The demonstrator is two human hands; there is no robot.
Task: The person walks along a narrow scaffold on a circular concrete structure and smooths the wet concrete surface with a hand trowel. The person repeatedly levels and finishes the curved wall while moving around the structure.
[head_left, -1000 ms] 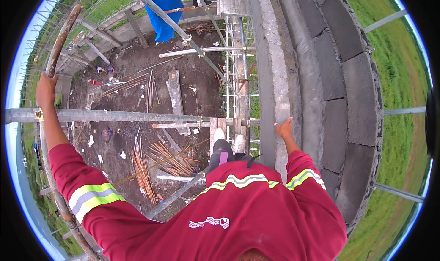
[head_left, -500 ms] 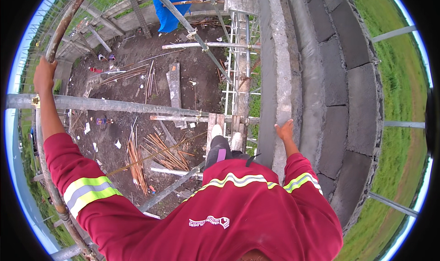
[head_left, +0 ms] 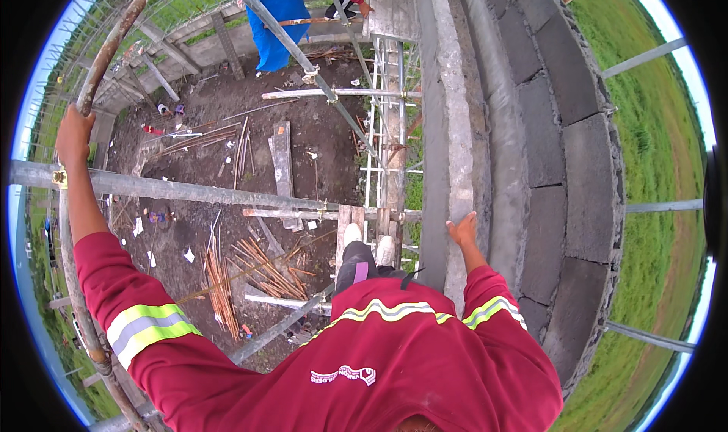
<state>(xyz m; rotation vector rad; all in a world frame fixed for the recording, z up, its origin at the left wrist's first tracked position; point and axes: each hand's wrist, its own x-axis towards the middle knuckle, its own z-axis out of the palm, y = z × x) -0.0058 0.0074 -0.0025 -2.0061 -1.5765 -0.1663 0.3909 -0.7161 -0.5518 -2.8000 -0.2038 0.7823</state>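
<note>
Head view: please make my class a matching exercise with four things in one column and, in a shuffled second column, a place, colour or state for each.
Column one
1. left hand
2. right hand
3. hanging sheet
4. shoes

Column two
A. white, above the planks
B. at the concrete ledge
C. wrapped around a rough pole
D. bright blue

Right pairs: 1-C, 2-B, 3-D, 4-A
</note>
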